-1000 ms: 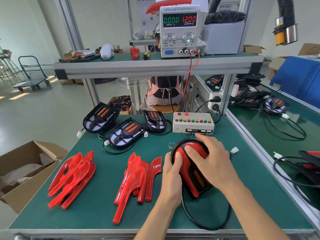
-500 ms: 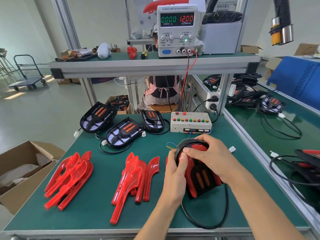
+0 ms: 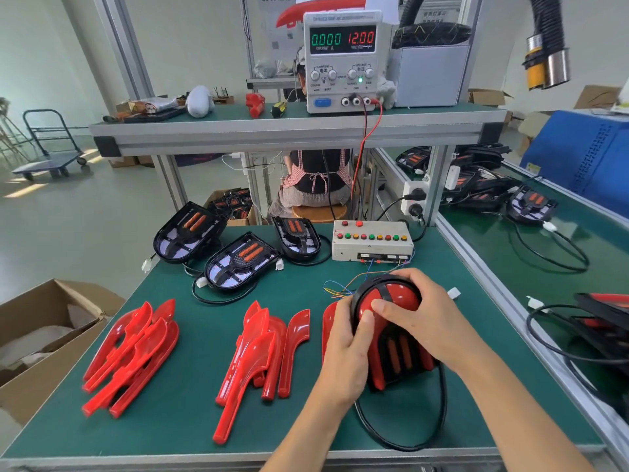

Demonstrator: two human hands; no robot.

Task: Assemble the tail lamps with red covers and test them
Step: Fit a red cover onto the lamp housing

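Both hands hold the tail lamp [image 3: 391, 321] on the green bench [image 3: 177, 420], left hand [image 3: 347, 349] thumb pressing its red cover, right hand [image 3: 418, 321] curled over the top. Loose red covers [image 3: 262, 356] lie just left; the button box [image 3: 372, 241] and bare housings [image 3: 238, 264] crowd behind, an aluminium rail [image 3: 510, 301] on the right

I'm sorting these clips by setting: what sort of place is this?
Likely a factory assembly and test bench: a power supply on the shelf, a button test box, and batches of red covers on the green table.
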